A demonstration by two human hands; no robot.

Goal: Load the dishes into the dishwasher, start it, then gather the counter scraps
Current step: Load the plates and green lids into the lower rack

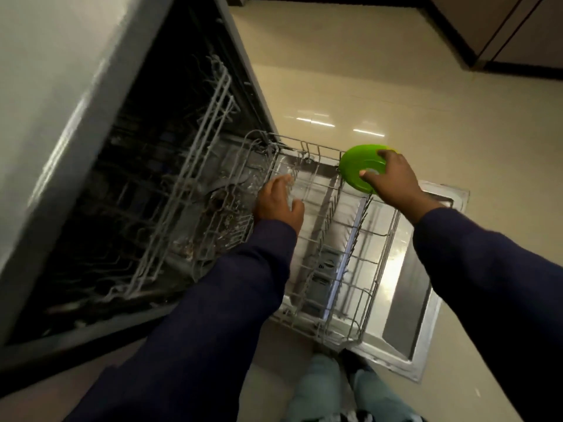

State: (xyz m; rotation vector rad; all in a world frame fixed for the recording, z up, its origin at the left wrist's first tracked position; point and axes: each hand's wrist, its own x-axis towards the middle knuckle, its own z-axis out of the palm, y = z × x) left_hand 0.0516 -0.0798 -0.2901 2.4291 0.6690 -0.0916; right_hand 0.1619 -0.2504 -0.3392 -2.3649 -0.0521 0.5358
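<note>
Gripping the green plate [358, 167] above the rack [359, 239], your right hand [393, 181] risks missing the tines, tipping it; your left hand [278, 204] rests relaxed, holding nothing.

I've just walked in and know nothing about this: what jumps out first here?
The bright green plate stands out, gripped by the right hand above the far corner of the pulled-out wire rack. The left hand reaches into that rack, seemingly around something clear and blurred. Left of it gapes the dark open dishwasher.
</note>
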